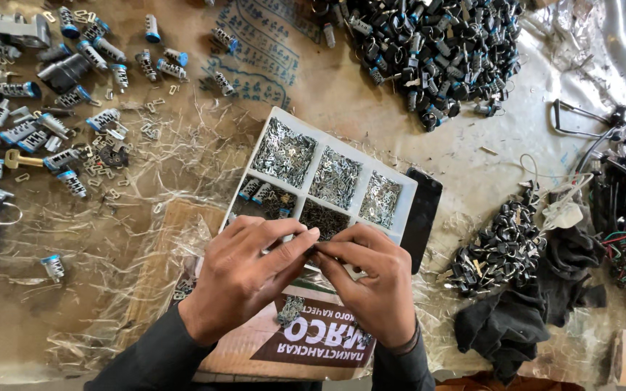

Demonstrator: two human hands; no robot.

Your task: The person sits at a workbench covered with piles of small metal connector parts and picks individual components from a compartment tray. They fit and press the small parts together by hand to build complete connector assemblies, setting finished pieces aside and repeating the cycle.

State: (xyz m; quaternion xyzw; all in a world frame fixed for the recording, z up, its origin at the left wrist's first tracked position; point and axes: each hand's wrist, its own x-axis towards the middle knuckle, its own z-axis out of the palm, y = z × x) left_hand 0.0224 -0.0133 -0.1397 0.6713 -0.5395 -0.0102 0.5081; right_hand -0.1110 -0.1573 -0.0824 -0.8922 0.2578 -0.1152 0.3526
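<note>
Dusty brown counter (371, 94), littered with crinkled clear plastic wrap (182, 156). White compartment tray (325, 141) of small shiny metal bits. Just below, left hand (244, 279) and right hand (371, 279) meeting, fingers (306, 242) pinched together on a tiny part (314, 251), barely visible. Black cylinder heap (436, 51) beyond.

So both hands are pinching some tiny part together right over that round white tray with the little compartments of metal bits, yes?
Not quite: the white tray is rectangular, not round, as the head view shows. The rest holds: the left hand and right hand meet fingertip to fingertip over its near edge, and its compartments hold small metal pieces.
</note>
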